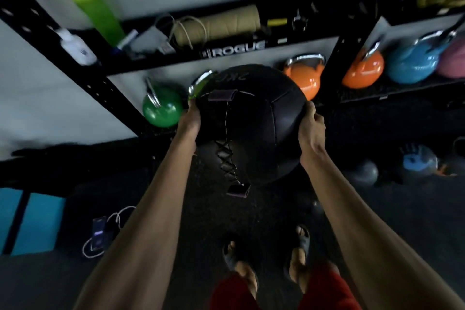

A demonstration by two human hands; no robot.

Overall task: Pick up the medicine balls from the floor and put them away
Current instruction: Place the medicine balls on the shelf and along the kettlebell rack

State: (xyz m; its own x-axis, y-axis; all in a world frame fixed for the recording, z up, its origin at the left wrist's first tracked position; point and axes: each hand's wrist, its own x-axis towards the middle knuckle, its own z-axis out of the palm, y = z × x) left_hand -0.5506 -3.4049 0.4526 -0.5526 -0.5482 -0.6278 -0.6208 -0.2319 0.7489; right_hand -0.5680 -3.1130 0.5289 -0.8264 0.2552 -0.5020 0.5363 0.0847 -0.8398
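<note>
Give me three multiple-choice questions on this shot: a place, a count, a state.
1. The medicine ball is in front of: A a kettlebell rack; B a door; C a treadmill.
2. Orange kettlebells on the rack: A none; B two; C five.
3. The ball is: A on the floor; B on a shelf; C held in both hands.
A, the rack stands behind it; B, two show right of the ball; C, left hand and right hand grip its sides.

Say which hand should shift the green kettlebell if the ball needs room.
Left, probably: the left hand holds the medicine ball on the side nearest the green kettlebell; the right hand holds the far side, by the orange kettlebell.
</note>
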